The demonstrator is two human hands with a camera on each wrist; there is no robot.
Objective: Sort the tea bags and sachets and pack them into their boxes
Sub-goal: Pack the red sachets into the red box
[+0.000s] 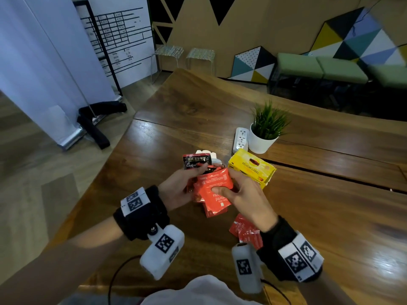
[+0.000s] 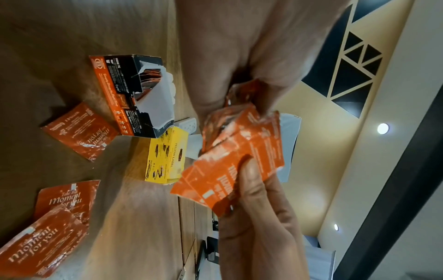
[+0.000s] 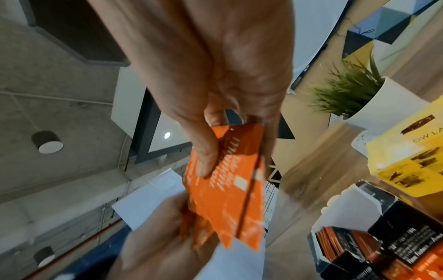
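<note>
Both hands hold a small stack of orange-red tea sachets (image 1: 214, 188) above the wooden table (image 1: 308, 216). My left hand (image 1: 182, 183) grips the stack's left side, while my right hand (image 1: 240, 194) pinches the top sachet (image 3: 227, 199) with the thumb on its face. Just behind the hands stands the open black-and-orange Bigelow box (image 1: 195, 160) (image 2: 129, 94) with sachets upright inside. The yellow Yellow Label box (image 1: 251, 169) (image 2: 166, 161) lies to its right. Loose orange sachets (image 1: 246, 232) (image 2: 79, 130) lie on the table below the hands.
A white pot with a green plant (image 1: 264, 133) and a white power strip (image 1: 241, 139) stand behind the yellow box. The table's left edge runs close to my left forearm. Green benches (image 1: 319, 67) and stools are far off.
</note>
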